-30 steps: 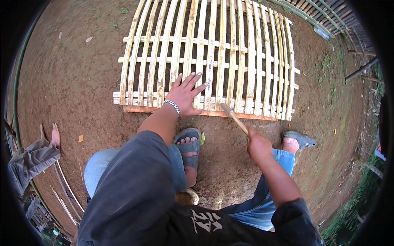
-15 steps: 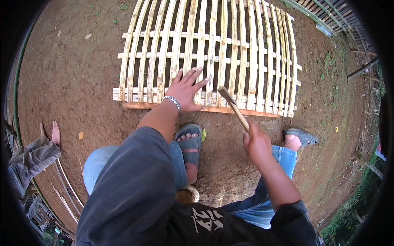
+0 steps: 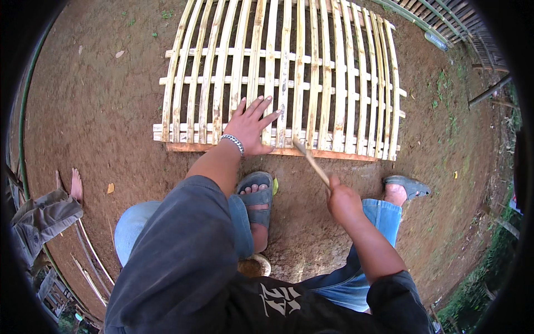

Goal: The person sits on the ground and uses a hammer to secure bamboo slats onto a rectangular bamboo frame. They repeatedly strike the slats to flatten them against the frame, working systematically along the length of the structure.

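Note:
A panel of pale bamboo slats [image 3: 238, 61], fixed across several crosspieces, lies on the ground in front of me. Along its near edge runs a reddish-brown wooden board [image 3: 328, 155]. My left hand [image 3: 251, 127] rests flat on the slats near that edge, its fingers spread. In my right hand [image 3: 344, 203] is a short wooden stick [image 3: 316, 167], gripped near its lower end. Its far end, blurred by motion, is low over the panel's near edge, right of my left hand. Whether that end touches a slat I cannot tell.
My sandalled feet stand on brown soil [image 3: 100, 122]. A bowl-like container [image 3: 256, 265] sits by my left foot. At the left are another person's bare foot [image 3: 77, 183] and thin sticks [image 3: 89, 278]. A clear plastic bottle [image 3: 436, 40] lies by the bamboo fence [image 3: 445, 16].
My right hand has swung the wooden stick down and toward the panel's near edge. My left hand stays flat on the slats.

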`<state>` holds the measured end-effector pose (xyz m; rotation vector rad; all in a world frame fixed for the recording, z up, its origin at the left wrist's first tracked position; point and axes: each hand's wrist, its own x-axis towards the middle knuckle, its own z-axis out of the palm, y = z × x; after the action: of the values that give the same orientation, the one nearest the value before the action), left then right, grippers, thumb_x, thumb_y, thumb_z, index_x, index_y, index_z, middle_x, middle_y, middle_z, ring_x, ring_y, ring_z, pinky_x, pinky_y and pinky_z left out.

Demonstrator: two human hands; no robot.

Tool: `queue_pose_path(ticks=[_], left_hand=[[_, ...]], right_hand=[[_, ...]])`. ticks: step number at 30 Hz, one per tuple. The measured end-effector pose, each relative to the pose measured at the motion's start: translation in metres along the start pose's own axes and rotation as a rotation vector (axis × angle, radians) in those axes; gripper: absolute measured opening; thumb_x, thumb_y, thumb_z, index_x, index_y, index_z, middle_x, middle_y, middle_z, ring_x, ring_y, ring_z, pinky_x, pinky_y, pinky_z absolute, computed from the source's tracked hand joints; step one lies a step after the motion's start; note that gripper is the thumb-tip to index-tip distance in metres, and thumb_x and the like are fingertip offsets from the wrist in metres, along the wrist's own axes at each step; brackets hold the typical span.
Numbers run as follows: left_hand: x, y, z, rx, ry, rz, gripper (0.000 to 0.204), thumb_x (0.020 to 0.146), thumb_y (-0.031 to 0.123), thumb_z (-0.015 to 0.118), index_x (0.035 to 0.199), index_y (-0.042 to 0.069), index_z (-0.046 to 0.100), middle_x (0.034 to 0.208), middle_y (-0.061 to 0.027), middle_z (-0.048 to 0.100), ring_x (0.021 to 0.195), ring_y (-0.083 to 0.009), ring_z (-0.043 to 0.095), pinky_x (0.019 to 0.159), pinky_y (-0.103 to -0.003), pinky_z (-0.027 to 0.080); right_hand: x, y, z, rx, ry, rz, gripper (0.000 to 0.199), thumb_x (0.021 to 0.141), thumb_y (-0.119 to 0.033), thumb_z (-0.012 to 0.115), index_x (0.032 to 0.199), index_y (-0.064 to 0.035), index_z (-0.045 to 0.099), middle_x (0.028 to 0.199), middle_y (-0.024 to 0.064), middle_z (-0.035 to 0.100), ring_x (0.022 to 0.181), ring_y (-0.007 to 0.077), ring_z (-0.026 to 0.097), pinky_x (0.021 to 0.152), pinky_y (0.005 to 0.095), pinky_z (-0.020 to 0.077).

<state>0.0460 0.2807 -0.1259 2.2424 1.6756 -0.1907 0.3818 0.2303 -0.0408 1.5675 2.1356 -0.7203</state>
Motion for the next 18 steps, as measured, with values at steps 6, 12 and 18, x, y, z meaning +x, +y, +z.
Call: queue_pose_path(ticks=[6,12,18], left_hand=[[-0.008,-0.004,0.002,0.036,-0.005,-0.009,0.104,0.08,0.076,0.066,0.165,0.028,0.029,0.174,-0.0109,0.016,0.161,-0.0285,0.015,0.13,-0.055,0.009],[-0.005,0.0,-0.007,0.019,-0.025,0.001,0.11,0.078,0.083,0.063,0.165,0.027,0.028,0.174,-0.0122,0.016,0.161,-0.0301,0.014,0.13,-0.056,0.008],[0.02,0.023,0.003,-0.11,-0.065,-0.207,0.113,0.084,0.084,0.055,0.167,0.015,0.023,0.174,-0.0199,0.01,0.162,-0.0383,0.004,0.126,-0.064,-0.001]], right_hand=[[-0.037,-0.011,-0.007,0.165,0.028,0.054,0.042,0.098,-0.018,0.065,0.136,-0.0114,0.051,0.098,0.0277,0.071,0.091,0.0491,0.07,0.08,0.0562,0.0555],[-0.055,0.006,0.02,0.432,0.33,0.142,0.044,0.099,-0.018,0.064,0.139,-0.0097,0.05,0.1,0.0315,0.07,0.091,0.0529,0.068,0.079,0.0599,0.0537],[-0.062,0.011,0.031,0.537,0.271,0.237,0.048,0.098,-0.018,0.061,0.143,-0.0115,0.046,0.098,0.0326,0.07,0.09,0.0548,0.067,0.079,0.0618,0.0524]])
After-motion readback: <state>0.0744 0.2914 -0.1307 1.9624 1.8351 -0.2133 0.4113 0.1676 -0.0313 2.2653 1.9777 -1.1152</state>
